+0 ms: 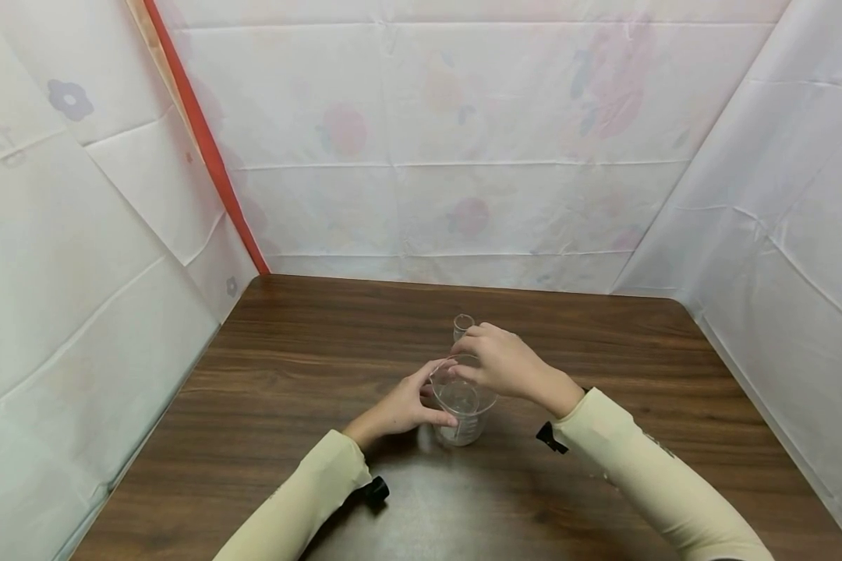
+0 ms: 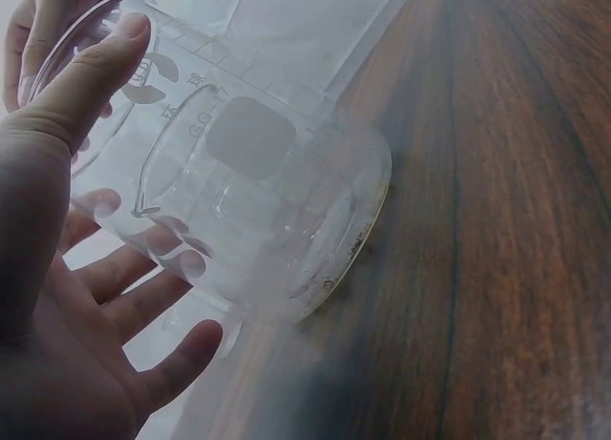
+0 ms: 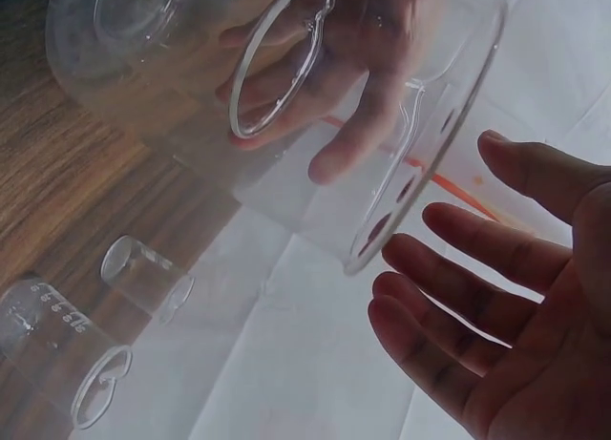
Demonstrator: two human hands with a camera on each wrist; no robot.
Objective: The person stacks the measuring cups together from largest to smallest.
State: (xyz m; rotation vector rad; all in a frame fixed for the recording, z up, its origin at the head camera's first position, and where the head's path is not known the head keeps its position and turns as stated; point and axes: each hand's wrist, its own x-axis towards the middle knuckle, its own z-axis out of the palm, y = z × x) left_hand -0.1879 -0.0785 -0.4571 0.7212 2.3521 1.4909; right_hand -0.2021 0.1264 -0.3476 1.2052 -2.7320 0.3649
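Observation:
A large clear glass beaker (image 1: 472, 430) stands upright on the table, a smaller beaker (image 3: 250, 63) inside it. My left hand (image 1: 403, 405) holds the large beaker from the left, thumb on the near side and fingers round the far side. In the left wrist view the thumb (image 2: 100, 68) lies along the wall near the rim. My right hand (image 1: 501, 362) is over the rim's right side; in the right wrist view its fingers (image 3: 430, 278) are spread, relaxed, beside the rim and hold nothing.
Behind the large beaker are two small glass beakers, one (image 3: 67, 349) with printed marks and another (image 3: 148, 276) close by. The brown wooden table (image 1: 309, 343) is bordered by white patterned sheets (image 1: 407, 132) at the back and sides. A red strip (image 1: 206, 140) runs down the back left corner.

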